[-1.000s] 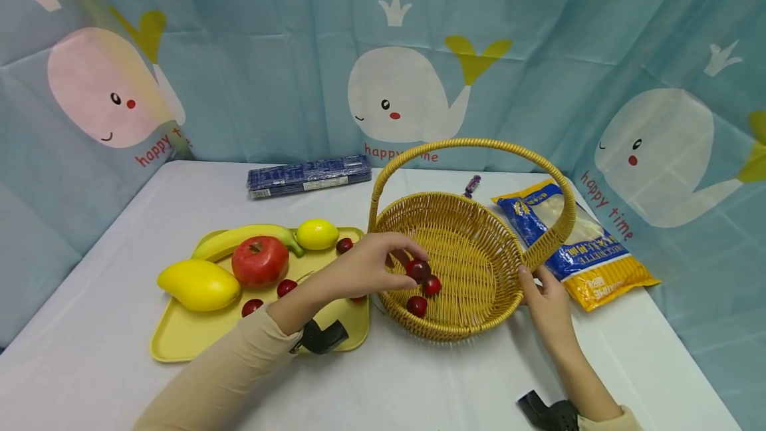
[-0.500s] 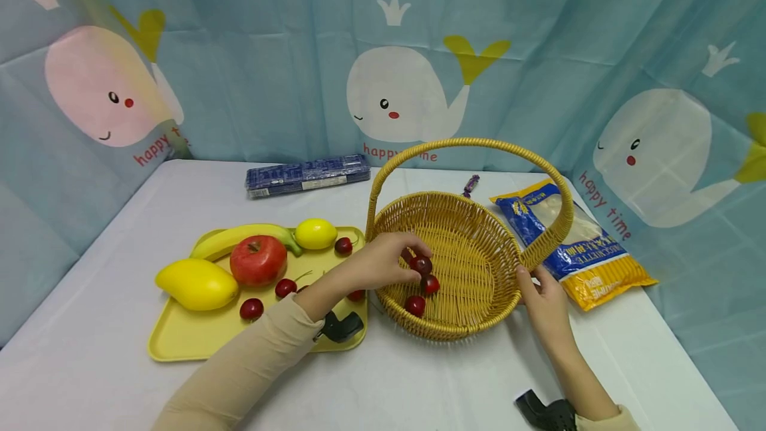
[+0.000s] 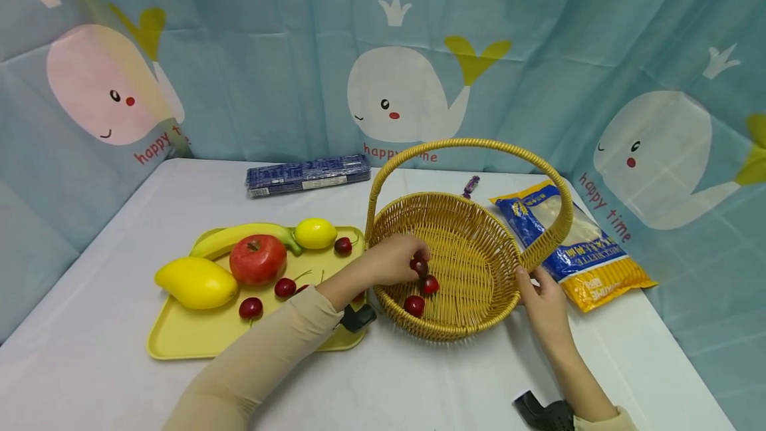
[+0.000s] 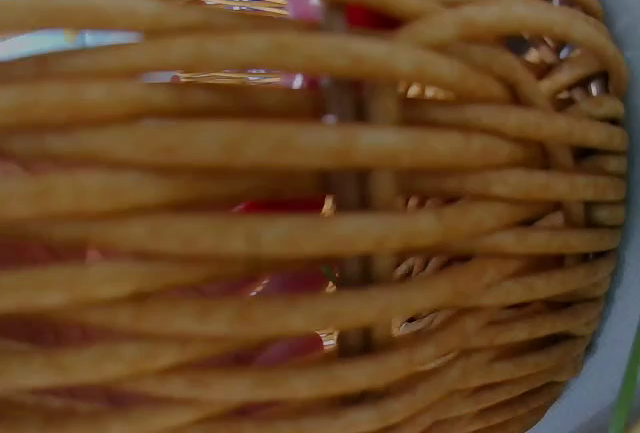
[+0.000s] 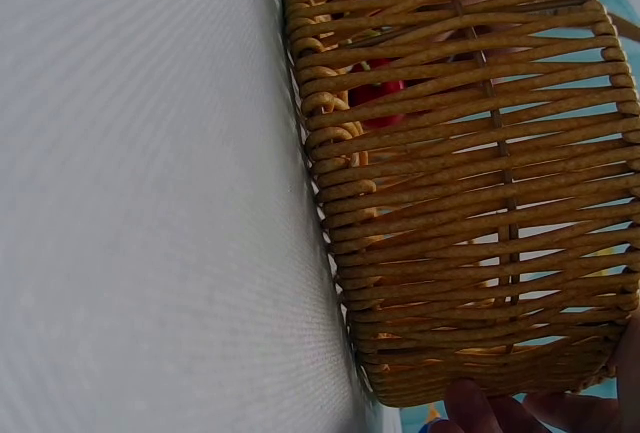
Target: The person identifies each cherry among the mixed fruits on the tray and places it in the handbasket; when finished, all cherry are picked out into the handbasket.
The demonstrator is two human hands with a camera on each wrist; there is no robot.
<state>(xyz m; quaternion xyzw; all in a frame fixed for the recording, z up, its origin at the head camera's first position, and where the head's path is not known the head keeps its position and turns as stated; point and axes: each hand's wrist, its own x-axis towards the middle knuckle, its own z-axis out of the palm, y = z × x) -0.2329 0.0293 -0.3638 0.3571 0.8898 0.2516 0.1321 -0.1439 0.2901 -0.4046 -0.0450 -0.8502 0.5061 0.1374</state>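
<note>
A yellow woven basket [image 3: 457, 328] with a tall arched handle stands on the white table. My left hand [image 3: 395, 259] reaches over its left rim, fingers curled down, and pinches a dark red cherry [image 3: 421, 268] low inside. Two more cherries lie on the basket floor, one bright red cherry [image 3: 429, 285] close by and another cherry [image 3: 414, 305] nearer the front. My right hand [image 3: 543, 298] grips the basket's right side at the foot of the handle, thumb at the rim. Wicker strands [image 4: 250, 143] fill the left wrist view and mostly hide that hand. Fingers [image 5: 470, 408] show under the basket edge.
Left of the basket, a yellow tray [image 3: 179, 341] carries a banana [image 3: 239, 239], a red apple [image 3: 258, 259], a mango [image 3: 196, 283], a lemon [image 3: 315, 233] and several cherries. Behind are a blue packet [image 3: 308, 176] and a wrapped candy [image 3: 471, 186]. A blue-orange bag [image 3: 574, 245] lies right.
My left hand has moved slightly right and lower into the basket, with the cherry at its fingertips. My right hand and the basket have stayed nearly still.
</note>
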